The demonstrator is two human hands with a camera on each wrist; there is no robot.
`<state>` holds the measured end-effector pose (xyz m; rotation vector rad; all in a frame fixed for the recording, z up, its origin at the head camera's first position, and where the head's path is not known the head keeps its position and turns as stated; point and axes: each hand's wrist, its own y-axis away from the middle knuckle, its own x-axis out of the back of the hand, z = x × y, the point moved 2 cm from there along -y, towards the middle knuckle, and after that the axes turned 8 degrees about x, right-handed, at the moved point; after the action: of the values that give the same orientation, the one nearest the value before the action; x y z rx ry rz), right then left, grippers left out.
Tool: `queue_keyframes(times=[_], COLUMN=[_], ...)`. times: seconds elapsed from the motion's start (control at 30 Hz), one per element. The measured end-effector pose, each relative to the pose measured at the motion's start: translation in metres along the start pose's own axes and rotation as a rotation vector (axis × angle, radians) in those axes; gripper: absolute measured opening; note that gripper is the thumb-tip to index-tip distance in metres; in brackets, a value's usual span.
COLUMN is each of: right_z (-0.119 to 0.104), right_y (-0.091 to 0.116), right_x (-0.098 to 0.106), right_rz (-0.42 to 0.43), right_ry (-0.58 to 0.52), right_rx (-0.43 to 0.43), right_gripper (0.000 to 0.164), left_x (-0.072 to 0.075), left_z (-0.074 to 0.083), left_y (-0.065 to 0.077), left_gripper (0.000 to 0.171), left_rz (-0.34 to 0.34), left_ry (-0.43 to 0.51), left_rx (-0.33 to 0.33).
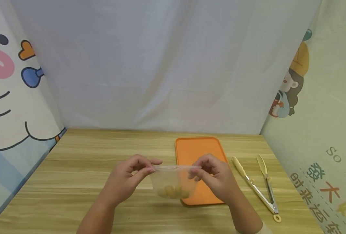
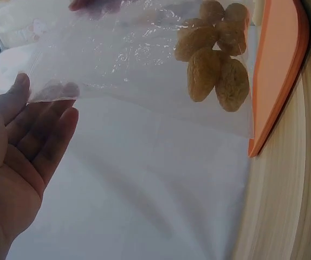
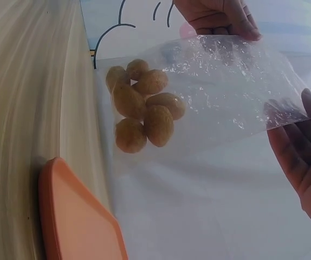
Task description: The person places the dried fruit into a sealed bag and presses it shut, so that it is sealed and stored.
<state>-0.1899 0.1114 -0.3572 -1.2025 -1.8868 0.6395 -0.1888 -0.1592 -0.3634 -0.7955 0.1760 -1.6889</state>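
A clear plastic bag (image 1: 165,178) hangs between the two hands, its top edge stretched level. Several wrinkled, yellow-brown oval pieces (image 2: 203,75), looking like dried fruit, lie at its bottom. The left hand (image 1: 124,180) pinches the bag's left top corner between thumb and fingers. At the opposite corner, the right hand (image 1: 215,177) pinches the top edge the same way. Both wrist views show the bag held above the table, the pieces bunched together inside it.
An orange tray (image 1: 197,151) lies on the wooden table (image 1: 103,149), partly behind the bag and right hand. To its right are spread tongs (image 1: 259,193) with cream tips and metal arms. Cloth curtains (image 1: 149,65) enclose the table at the back and sides.
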Motion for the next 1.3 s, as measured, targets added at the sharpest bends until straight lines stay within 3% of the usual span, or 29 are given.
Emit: queue_keyframes(times=[0.23, 0.37, 0.6, 0.87, 1.0, 1.13, 1.3], right_z=[0.0005, 0.0014, -0.0005, -0.0006, -0.0001, -0.0002, -0.001], right_y=[0.0012, 0.0031, 0.0046, 0.0033, 0.0025, 0.002, 0.0013], right_x=[-0.001, -0.0043, -0.0082, -0.0087, -0.0086, -0.0084, -0.0093], right_rz=[-0.028, -0.006, 0.022, 0.004, -0.01, -0.021, -0.039], right_ry=[-0.022, -0.045, -0.062, -0.067, -0.052, -0.022, 0.018], right_rx=[0.069, 0.058, 0.01, 0.054, 0.034, 0.016, 0.021], right_gripper=[0.025, 0.024, 0.019, 0.012, 0.017, 0.025, 0.024], left_x=[0.0018, 0.0031, 0.0054, 0.0031, 0.0021, 0.0015, 0.0022], left_z=[0.0031, 0.0025, -0.0008, -0.0016, -0.0019, -0.0016, -0.001], left_y=[0.0013, 0.0023, 0.0026, 0.0025, 0.0025, 0.0024, 0.0019], left_gripper=[0.017, 0.018, 0.007, 0.012, 0.016, 0.017, 0.013], left_rz=[0.065, 0.082, 0.035, -0.023, -0.061, -0.085, -0.095], left_ry=[-0.076, -0.099, -0.028, 0.092, 0.136, 0.122, 0.062], left_rx=[-0.036, -0.079, -0.077, -0.059, -0.028, -0.009, -0.041])
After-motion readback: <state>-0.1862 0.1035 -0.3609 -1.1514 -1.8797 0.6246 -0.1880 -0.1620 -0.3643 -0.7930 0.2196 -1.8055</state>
